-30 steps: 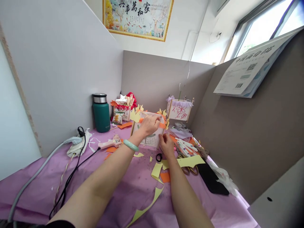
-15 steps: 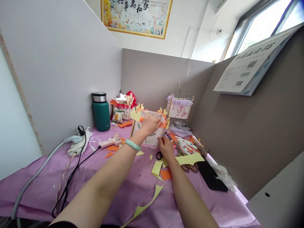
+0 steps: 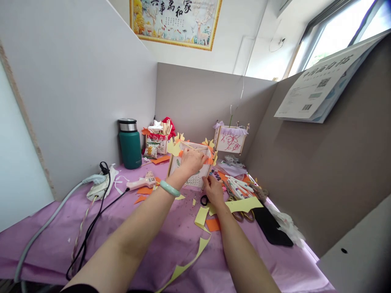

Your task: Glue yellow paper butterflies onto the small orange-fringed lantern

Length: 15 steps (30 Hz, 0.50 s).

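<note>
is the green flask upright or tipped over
Upright: the green flask stands on its base on the purple table cover, with its silver top level and directly above the body.

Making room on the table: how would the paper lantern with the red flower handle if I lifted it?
The paper lantern is probably light for its size, being thin sticks and paper. The panel looks easy to dent, so hold the sticks. Pushed, it might tip, standing on slim corner sticks.
</note>
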Available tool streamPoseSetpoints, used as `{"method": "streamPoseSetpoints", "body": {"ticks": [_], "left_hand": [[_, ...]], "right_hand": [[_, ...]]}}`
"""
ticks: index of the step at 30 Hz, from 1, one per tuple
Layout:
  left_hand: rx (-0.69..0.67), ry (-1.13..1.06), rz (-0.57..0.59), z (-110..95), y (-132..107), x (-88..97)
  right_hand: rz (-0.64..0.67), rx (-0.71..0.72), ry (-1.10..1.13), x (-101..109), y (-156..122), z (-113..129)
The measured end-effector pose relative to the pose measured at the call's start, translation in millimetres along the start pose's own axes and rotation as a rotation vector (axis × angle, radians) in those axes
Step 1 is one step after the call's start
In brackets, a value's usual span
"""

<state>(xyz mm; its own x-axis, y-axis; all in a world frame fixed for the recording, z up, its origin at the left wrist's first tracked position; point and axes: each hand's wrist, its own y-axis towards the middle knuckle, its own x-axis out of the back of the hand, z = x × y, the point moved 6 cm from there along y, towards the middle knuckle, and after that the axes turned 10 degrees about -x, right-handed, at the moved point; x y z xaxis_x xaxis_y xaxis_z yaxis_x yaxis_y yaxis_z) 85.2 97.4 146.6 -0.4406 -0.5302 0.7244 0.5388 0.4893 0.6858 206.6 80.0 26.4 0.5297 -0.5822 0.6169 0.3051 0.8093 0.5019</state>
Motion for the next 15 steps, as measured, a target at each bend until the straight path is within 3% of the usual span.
{"method": "streamPoseSetpoints", "body": {"ticks": [15], "left_hand": [[0.056,-0.037,-0.002,1.3,0.3,-3.8]], "right_hand": [[-0.003,-0.001,-0.007,1.3,-0.3,1.9]]}}
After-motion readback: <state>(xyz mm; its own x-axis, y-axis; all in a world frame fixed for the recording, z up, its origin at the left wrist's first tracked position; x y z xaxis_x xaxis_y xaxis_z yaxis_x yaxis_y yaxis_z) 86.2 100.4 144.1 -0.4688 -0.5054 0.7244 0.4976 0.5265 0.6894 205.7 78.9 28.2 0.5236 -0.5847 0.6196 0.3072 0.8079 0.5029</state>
